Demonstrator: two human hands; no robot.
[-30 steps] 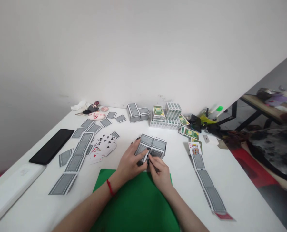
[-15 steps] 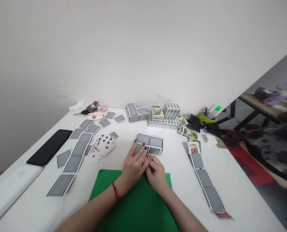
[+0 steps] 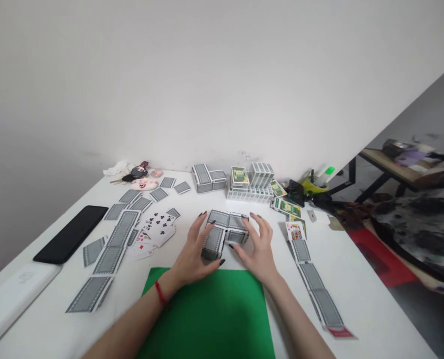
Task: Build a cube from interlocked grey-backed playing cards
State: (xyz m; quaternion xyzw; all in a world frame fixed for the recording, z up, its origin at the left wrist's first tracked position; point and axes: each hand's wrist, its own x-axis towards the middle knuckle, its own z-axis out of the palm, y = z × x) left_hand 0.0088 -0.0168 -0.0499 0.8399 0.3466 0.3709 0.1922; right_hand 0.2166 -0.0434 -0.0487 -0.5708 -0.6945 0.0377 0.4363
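A small block built of grey-backed playing cards (image 3: pixel 224 232) stands on the white table (image 3: pixel 356 279) just beyond a green sheet (image 3: pixel 210 314). My left hand (image 3: pixel 194 254) cups the block's left side, fingers curved round it and thumb at its front corner. My right hand (image 3: pixel 257 247) rests against the right side, fingers spread and touching the cards. A red string circles my left wrist.
Chains of grey-backed cards lie at the left (image 3: pixel 111 249) and right (image 3: pixel 314 279). Face-up cards (image 3: pixel 158 224) lie left of the block. More card blocks (image 3: pixel 207 177) and green card boxes (image 3: pixel 252 182) stand by the wall. A black phone (image 3: pixel 70 233) lies far left.
Both hands were pinching together at the block's front edge; now they have parted and sit on either side of it. The camera has tilted slightly.
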